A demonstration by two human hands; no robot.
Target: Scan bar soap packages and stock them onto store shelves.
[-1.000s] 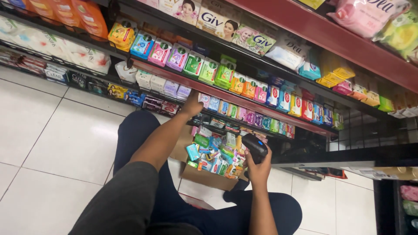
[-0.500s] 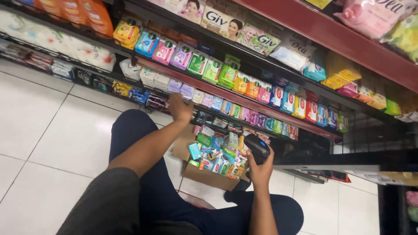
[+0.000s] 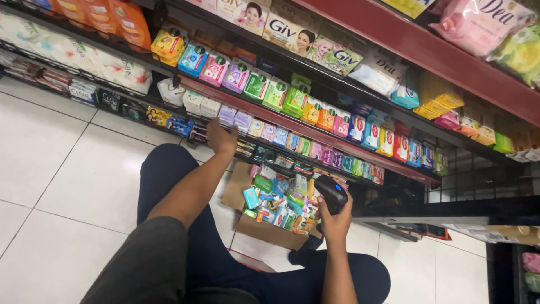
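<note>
The left hand [image 3: 220,137] reaches to the soap boxes [image 3: 236,119] on the low shelf [image 3: 315,130]; its grip cannot be told. The right hand [image 3: 335,219] grasps a black scanner [image 3: 330,191] above the cardboard box [image 3: 269,231]

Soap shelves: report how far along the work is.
Done: the upper shelf rows stand packed with soap boxes. In hand: the left hand reaches into the low shelf row, and the right hand holds a black handheld scanner. Left: the cardboard box on the floor holds many loose soap packs.

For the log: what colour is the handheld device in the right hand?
Black handheld scanner, with a small blue light, in the right hand; head view.
</note>
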